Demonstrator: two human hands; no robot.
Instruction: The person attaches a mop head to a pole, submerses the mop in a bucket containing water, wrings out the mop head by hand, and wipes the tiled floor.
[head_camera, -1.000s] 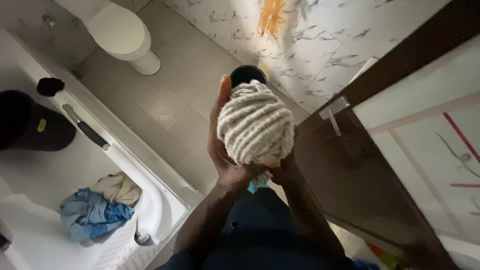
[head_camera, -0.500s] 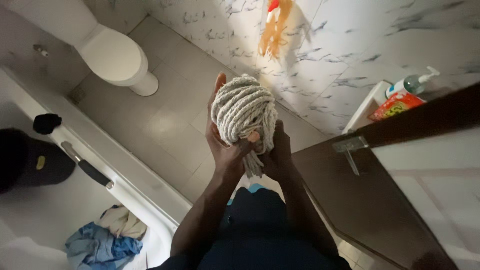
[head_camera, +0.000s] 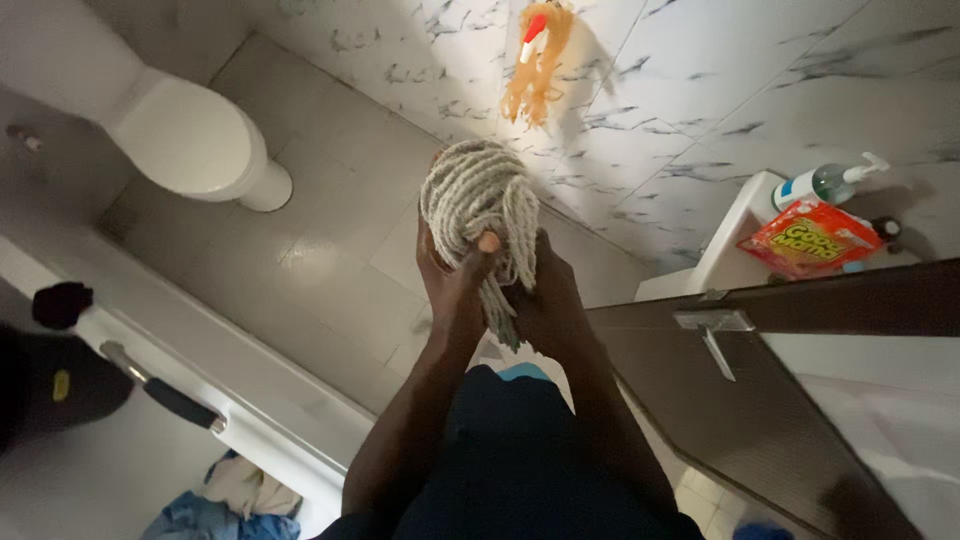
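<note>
While fingers (head_camera: 487, 243) clasp it, mop head (head_camera: 470, 195) above

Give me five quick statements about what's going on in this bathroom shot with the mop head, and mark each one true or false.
1. Both hands grip the grey string mop head. True: the left hand and right hand close around its lower part.
2. The toilet lid is up. False: it is down.
3. A pump bottle lies beside an orange packet on the white ledge. True.
4. The orange tassel lies on the floor. False: it hangs against the marble wall.
5. The dark door stands to the person's left. False: it is on the right.
</note>
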